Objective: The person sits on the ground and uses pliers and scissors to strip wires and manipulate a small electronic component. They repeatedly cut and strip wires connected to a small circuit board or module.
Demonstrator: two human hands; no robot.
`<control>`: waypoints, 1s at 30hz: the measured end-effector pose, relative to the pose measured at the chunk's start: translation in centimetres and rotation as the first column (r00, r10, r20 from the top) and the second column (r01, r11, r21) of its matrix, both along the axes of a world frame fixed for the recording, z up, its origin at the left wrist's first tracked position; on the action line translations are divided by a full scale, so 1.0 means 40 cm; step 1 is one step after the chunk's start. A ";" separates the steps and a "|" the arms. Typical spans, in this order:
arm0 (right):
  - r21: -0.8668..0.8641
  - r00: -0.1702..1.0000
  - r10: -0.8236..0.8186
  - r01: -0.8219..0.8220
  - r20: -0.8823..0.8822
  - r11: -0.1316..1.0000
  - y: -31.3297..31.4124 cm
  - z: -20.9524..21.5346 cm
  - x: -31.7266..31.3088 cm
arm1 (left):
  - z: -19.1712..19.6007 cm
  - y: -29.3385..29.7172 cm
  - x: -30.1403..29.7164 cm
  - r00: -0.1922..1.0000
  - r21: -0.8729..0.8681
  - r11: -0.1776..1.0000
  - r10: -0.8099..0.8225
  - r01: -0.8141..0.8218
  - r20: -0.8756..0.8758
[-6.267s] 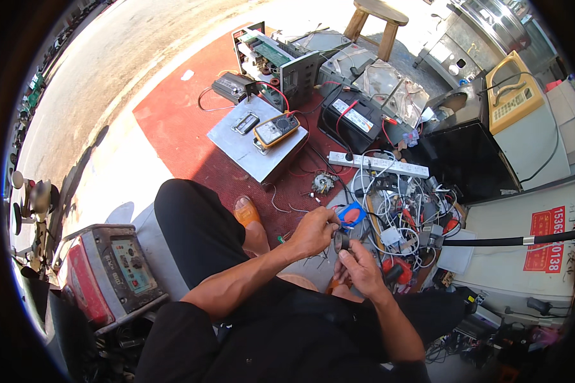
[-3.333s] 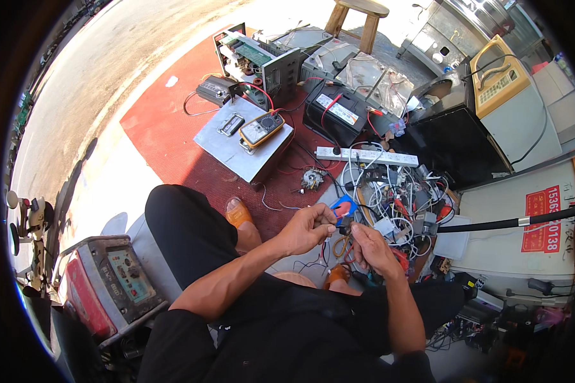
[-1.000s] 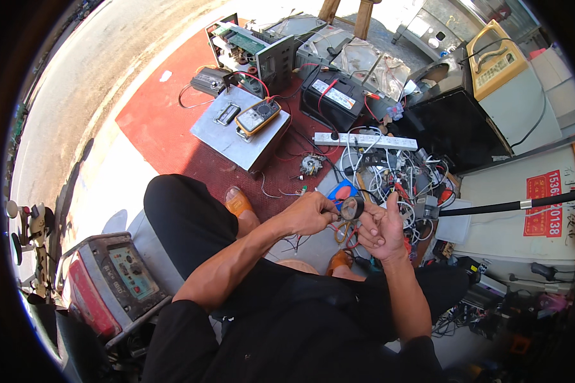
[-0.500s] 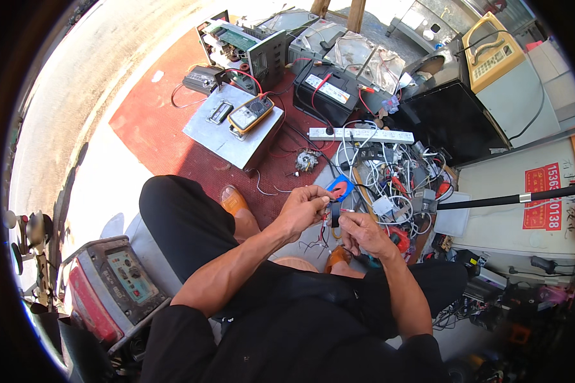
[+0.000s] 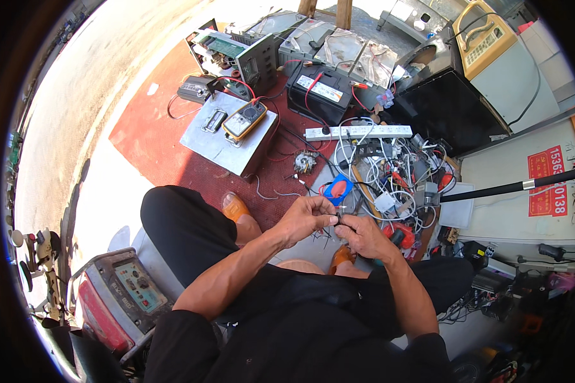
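- While two bare hands, the left hand [image 5: 308, 219] and the right hand [image 5: 363, 236], share one small black piece [image 5: 338, 219], a few thin dark wires [image 5: 324, 237] dangle just below; too fine for me to count.
- One each of these: yellow-edged multimeter with a dial [image 5: 245, 120], long white power strip [image 5: 358, 132], black boxy battery with a white label [image 5: 316, 96], flat blue piece with a pinkish-red disc [image 5: 337, 189].
- Sandals: two, orange [image 5: 235, 205], one on each foot.
- Left hand's got thumb and fingers pinched narrow on the black piece, palm down, forearm slanting in from the near left.
- Right hand's curled in from the near right, thumb and index pinched on the same piece, fingertips almost meeting the left's. It's mostly covered, so I can't tell its exact shape.
- That piece is mid-scene, just nearer than the blue one and left of the tangled heap of white, black and red cables [image 5: 399, 185].
- Far side, an opened grey metal casing [image 5: 257, 64] has a green circuit board [image 5: 220, 45] in it.
- Silver metal box [image 5: 201, 134], left of the heap: contents hidden, multimeter on top.
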State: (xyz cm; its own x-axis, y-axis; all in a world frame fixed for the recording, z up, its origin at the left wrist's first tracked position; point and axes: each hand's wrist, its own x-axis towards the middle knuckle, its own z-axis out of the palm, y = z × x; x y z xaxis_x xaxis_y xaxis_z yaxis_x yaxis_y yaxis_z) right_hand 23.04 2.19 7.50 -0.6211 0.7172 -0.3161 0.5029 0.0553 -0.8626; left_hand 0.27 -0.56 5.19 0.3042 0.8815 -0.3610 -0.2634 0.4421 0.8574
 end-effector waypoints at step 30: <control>0.048 0.453 -0.512 0.713 0.730 0.700 0.002 -0.795 0.164 | 0.051 0.063 -0.046 0.831 0.666 0.741 0.316 0.085 -0.458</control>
